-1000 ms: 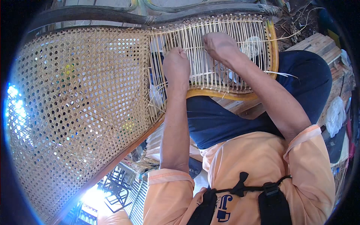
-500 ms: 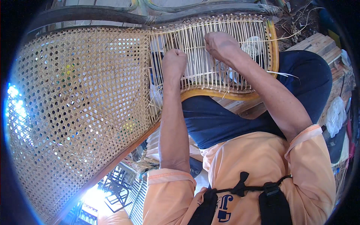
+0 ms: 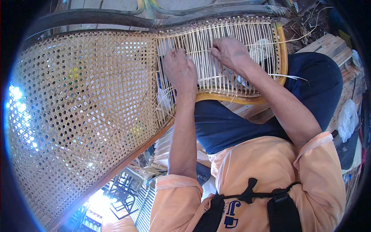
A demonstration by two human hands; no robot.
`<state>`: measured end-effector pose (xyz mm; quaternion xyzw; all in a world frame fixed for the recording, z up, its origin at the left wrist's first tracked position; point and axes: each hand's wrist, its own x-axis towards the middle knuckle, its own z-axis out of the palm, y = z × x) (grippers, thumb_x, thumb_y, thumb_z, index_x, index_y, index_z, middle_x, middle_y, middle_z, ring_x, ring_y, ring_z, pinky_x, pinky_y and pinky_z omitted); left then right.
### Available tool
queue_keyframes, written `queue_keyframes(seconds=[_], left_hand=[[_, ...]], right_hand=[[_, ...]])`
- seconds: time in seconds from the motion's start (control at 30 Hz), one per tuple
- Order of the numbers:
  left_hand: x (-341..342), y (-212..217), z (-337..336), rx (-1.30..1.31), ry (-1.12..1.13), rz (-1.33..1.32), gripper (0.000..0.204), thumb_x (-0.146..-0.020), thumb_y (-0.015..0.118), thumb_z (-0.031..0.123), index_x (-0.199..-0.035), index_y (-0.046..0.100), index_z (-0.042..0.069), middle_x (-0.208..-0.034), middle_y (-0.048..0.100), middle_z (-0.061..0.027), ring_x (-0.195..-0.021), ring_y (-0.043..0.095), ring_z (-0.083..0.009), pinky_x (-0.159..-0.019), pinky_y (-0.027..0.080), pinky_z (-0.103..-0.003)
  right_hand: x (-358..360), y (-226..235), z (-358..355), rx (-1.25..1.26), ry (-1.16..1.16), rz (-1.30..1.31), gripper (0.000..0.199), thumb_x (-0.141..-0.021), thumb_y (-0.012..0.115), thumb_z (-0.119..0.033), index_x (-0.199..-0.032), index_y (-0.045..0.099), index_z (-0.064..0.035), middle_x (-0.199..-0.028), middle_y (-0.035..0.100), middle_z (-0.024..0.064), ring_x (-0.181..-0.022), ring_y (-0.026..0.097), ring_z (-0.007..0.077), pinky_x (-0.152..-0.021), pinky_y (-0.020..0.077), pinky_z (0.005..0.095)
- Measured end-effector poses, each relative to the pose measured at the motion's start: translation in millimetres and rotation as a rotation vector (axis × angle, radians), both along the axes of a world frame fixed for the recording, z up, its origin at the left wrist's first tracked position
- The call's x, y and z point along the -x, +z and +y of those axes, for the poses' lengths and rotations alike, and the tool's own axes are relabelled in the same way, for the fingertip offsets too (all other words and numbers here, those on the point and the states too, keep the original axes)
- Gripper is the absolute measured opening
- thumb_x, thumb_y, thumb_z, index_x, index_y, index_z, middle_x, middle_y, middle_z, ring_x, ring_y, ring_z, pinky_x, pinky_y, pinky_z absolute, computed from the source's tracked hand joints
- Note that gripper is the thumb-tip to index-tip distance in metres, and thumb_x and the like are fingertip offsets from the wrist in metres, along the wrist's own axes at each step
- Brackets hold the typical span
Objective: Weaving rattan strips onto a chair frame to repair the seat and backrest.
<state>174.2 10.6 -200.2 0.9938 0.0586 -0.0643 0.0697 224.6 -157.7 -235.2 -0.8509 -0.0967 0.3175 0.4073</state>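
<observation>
A curved wooden frame [image 3: 283, 58] carries pale cane strands [image 3: 247, 83] strung close together across its opening, with a few running crosswise. At the left part of these strands is my left hand [image 3: 181, 71], back up, its fingers bent down onto a cane strand and the tips partly hidden. My right hand [image 3: 232, 52] is further right, over the middle of the opening, thumb and forefinger pinched on a cane strand. To the left, finished cane webbing [image 3: 85, 89] with an open mesh pattern spreads over the broad section. Loose cane ends [image 3: 290, 76] stick out past the right edge.
Dark curved poles [image 3: 92, 16] lie along the far side. My legs in dark trousers [image 3: 228, 121] support the frame. Wooden slats [image 3: 326, 48] and a white plastic bag [image 3: 346, 120] are at the right. Stacked chair frames [image 3: 123, 193] stand at the lower left.
My left hand has turned from a tight fist to looser, bent fingers and shifted slightly right. The right hand has loosened its fist into a pinch. The frame has shifted slightly.
</observation>
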Motion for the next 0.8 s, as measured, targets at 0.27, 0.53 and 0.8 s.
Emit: queue_keyframes(seconds=[0.27,0.53,0.8], left_hand=[[10.3,-6.3,6.9,-0.132,-0.128,0.027,0.030,-0.074,0.056,0.006,-0.103,0.061,0.014,-0.127,0.041,-0.0164,-0.122,0.031,-0.0449,-0.099,0.027,-0.052],[7.9,-8.1,1.6,-0.097,-0.088,0.042,0.032,-0.071,0.055,0.003,-0.100,0.063,0.014,-0.124,0.042,-0.0142,-0.123,0.030,-0.0448,-0.100,0.025,-0.053],[15.9,-14.2,1.1,-0.081,-0.038,0.008,0.033,-0.070,0.054,0.001,-0.100,0.063,0.012,-0.129,0.040,-0.0142,-0.124,0.028,-0.0454,-0.101,0.023,-0.054]], right_hand=[[0.8,-3.6,-1.7,-0.055,-0.003,-0.043,0.027,-0.082,0.052,-0.024,-0.074,0.057,0.0010,-0.071,0.057,0.0223,-0.074,0.057,0.0383,-0.070,0.0444,0.0475],[1.3,-7.1,-4.1,-0.105,-0.002,-0.040,0.026,-0.081,0.051,-0.022,-0.071,0.054,0.0026,-0.069,0.055,0.0217,-0.072,0.056,0.0376,-0.071,0.0434,0.0462],[0.4,-6.1,-3.4,-0.084,0.004,-0.031,0.024,-0.081,0.052,-0.022,-0.076,0.059,0.0000,-0.073,0.059,0.0204,-0.076,0.059,0.0370,-0.073,0.0455,0.0458]])
